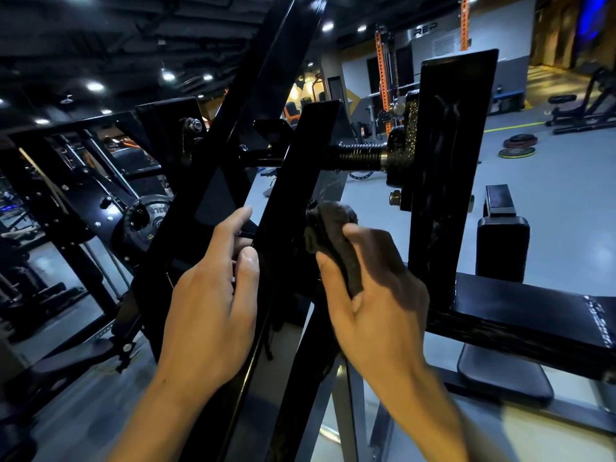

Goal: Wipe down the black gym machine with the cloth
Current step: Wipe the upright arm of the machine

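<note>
Black gym machine (233,135) filling the centre, slanted beams crossing from lower middle to upper right. Left hand (213,295) against the left edge of a glossy slanted beam (290,195), thumb laid on the beam's face, fingers reaching behind it, only loosely bent. Right hand (373,295) gripping a dark cloth (330,238), thumb over it and fingers wrapped round its right side, blurred. Cloth bunched and pressed to the right edge of that same beam, just below a threaded rod (358,155) running across to a speckled black plate (405,141). Upright flat panel (450,168) just right of the cloth, apart from it. Padded black bench (520,315) stretching to the right behind the right hand, a small pad (503,248) standing above it. Weight plate (146,218) mounted on the frame at left. Loose plates (518,146) lying on the grey floor (550,181) far right. Orange rack uprights (383,71) in the background.
</note>
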Demonstrator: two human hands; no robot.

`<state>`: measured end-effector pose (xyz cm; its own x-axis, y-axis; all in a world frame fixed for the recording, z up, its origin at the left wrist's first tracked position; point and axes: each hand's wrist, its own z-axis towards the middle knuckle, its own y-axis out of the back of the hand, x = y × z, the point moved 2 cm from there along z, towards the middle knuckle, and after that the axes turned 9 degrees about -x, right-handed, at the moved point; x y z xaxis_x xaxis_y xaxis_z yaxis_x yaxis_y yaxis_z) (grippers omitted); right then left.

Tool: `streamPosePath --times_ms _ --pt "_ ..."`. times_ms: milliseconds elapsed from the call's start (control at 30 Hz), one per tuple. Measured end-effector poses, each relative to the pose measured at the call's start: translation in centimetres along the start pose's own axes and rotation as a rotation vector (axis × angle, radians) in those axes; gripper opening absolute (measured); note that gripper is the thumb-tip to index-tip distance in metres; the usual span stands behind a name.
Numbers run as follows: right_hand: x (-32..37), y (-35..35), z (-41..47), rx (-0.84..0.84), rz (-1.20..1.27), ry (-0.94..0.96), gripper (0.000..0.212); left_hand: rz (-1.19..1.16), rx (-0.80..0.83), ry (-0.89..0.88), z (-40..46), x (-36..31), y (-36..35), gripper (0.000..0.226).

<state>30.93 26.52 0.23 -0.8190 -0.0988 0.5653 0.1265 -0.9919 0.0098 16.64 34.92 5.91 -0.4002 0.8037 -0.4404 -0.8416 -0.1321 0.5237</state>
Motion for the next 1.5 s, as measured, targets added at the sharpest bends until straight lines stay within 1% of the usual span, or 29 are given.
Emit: streamPosePath --times_ms 100,167,200,233,333,367,433,500,533,567,633,733,800,900,933,967,1067,1133,1200,1233,1333,1367,1433,1500 --pt "1.0 1.1 -2.8 0.135 -0.012 -0.021 0.031 0.004 0.0 0.001 -0.1 -0.1 0.0 0.047" --pt "1.4 1.5 -3.3 0.152 -0.03 0.026 0.031 0.011 -0.004 -0.003 0.0 -0.2 0.0 0.047" --pt "1.5 1.3 -2.6 0.152 -0.003 0.018 0.031 0.012 -0.002 -0.003 0.0 -0.2 0.0 0.047" --pt "1.4 1.0 -1.4 0.136 0.018 0.009 0.03 0.011 0.003 -0.002 0.0 -0.2 0.0 0.047" --pt "1.2 0.5 2.3 -0.008 -0.02 0.033 0.023 0.002 0.005 0.008 -0.1 -0.2 0.0 0.047" --pt "1.2 0.4 2.5 -0.016 -0.027 0.034 0.022 -0.001 0.005 0.009 -0.1 -0.2 0.1 0.047" --pt "1.4 0.7 1.3 0.051 -0.001 0.02 0.025 0.0 0.007 0.004 -0.1 -0.2 0.1 0.047" --pt "2.0 1.5 -0.9 0.187 0.01 -0.015 0.028 0.009 0.013 -0.001 -0.1 -0.2 0.1 0.048" --pt "2.3 1.9 -1.5 0.205 -0.006 0.01 0.027 0.013 0.015 -0.004 0.0 -0.2 0.1 0.048" --pt "2.3 2.0 -1.5 0.194 -0.017 0.045 0.026 0.014 0.015 -0.005 0.0 -0.2 0.1 0.049" --pt "2.1 1.6 0.4 0.117 -0.028 0.075 0.025 0.011 0.013 -0.007 0.0 -0.2 0.1 0.049" --pt "1.7 0.4 4.4 -0.013 -0.139 0.069 0.029 0.011 0.004 0.001 -0.1 -0.2 0.0 0.049" --pt "1.7 0.3 4.2 0.002 -0.151 0.052 0.029 0.013 0.005 0.007 -0.2 -0.2 0.0 0.049" --pt "2.7 1.6 1.0 0.176 -0.095 0.029 0.027 0.014 0.012 0.002 -0.1 -0.2 0.0 0.049" --pt "3.0 2.1 0.3 0.195 -0.105 0.057 0.025 0.012 0.013 0.001 -0.1 -0.2 0.0 0.049" --pt "3.0 2.2 0.4 0.185 -0.119 0.098 0.024 0.011 0.012 0.0 0.0 -0.2 0.0 0.049" --pt "2.4 1.3 3.9 0.077 -0.147 0.145 0.026 0.02 0.008 -0.007 0.0 -0.3 0.0 0.049" --pt "2.2 0.5 6.0 0.065 -0.207 0.127 0.031 0.025 0.014 -0.008 -0.1 -0.2 0.0 0.049" --pt "2.3 0.6 5.4 0.044 -0.229 0.118 0.03 0.02 0.011 -0.004 -0.1 -0.2 0.0 0.049" --pt "2.7 1.1 4.2 0.056 -0.222 0.118 0.03 0.017 0.011 -0.006 -0.1 -0.2 0.0 0.049" --pt "4.0 2.6 0.7 0.193 -0.143 0.12 0.024 0.01 0.022 -0.012 0.0 -0.2 0.0 0.05" --pt "3.9 2.7 0.7 0.195 -0.141 0.138 0.026 0.011 0.023 -0.015 0.0 -0.1 0.0 0.05" --pt "3.6 2.2 2.5 0.12 -0.178 0.175 0.035 0.023 0.024 -0.019 0.0 -0.2 0.0 0.05" --pt "3.5 1.3 4.9 0.046 -0.258 0.196 0.036 0.026 0.021 -0.01 0.0 -0.1 0.0 0.051"
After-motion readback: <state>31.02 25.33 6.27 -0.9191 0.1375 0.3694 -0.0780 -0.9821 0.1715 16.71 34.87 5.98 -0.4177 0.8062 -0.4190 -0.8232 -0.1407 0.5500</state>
